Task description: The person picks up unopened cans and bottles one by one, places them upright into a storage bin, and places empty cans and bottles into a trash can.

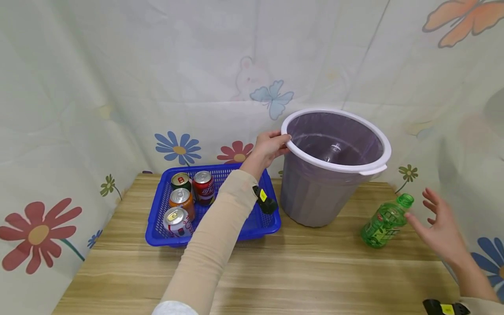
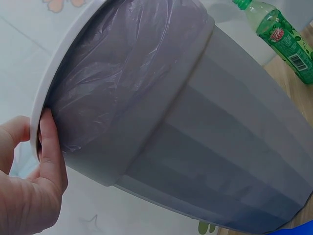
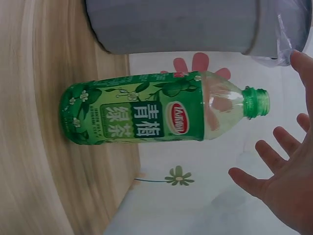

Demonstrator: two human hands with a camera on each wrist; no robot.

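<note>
A grey trash can [image 1: 315,197] with a white rim and a thin plastic liner [image 2: 122,73] stands on the table. My left hand [image 1: 271,148] pinches its rim at the left side, thumb outside and fingers under the edge in the left wrist view. To the right of the can stands a green plastic tea bottle [image 1: 383,223], uncapped, its label facing the right wrist camera [image 3: 137,110]. My right hand [image 1: 441,225] is just right of the bottle's neck, fingers spread, apart from it and holding nothing.
A blue plastic basket [image 1: 155,218] sits left of the can, partly behind my left forearm. Several drink cans, among them a red can [image 1: 204,188] and an orange can [image 1: 182,202], stand in its left part. A flower-printed curtain [image 1: 177,65] surrounds the wooden table [image 1: 299,271].
</note>
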